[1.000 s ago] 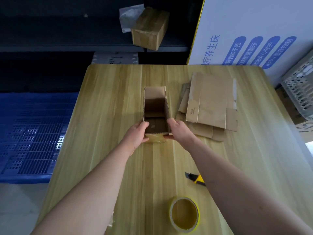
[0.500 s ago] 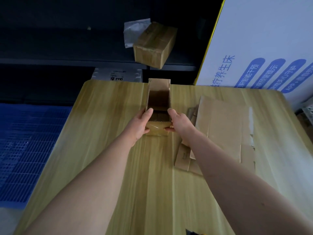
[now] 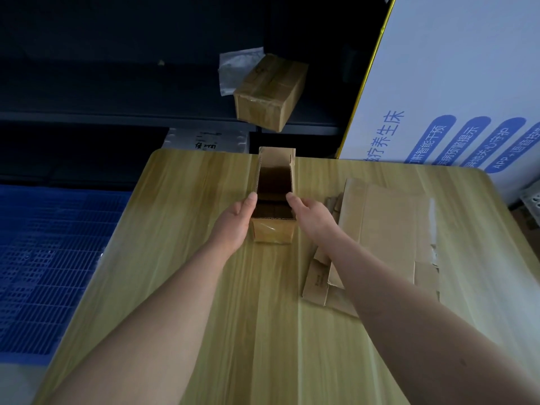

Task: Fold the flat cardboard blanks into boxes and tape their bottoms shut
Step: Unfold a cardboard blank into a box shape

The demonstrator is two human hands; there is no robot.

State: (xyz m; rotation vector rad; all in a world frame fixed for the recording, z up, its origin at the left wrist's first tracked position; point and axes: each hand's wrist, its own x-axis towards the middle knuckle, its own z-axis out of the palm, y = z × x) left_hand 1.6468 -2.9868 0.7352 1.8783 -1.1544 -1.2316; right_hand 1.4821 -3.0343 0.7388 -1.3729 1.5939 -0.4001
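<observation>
An open-topped cardboard box (image 3: 273, 232) stands upright near the far edge of the wooden table (image 3: 187, 229). Shiny tape shows on its near face, and its far flap sticks up. My left hand (image 3: 238, 217) holds its left wall and my right hand (image 3: 312, 214) holds its right wall. Both thumbs lie at the top rim, and the fingers are hidden down the sides. A stack of flat cardboard blanks (image 3: 388, 229) lies to the right, partly under my right forearm.
A closed, taped box (image 3: 270, 92) sits tilted on the dark shelf behind the table, beside a grey plastic bag (image 3: 233, 68). A big white printed carton (image 3: 453, 83) stands at the far right, with a white basket (image 3: 533, 200) at the edge. A blue plastic pallet (image 3: 43, 258) lies left of the table.
Both hands have moved the box away from me to the table's far edge. The view followed, so the tape roll and knife near me have dropped out of sight.
</observation>
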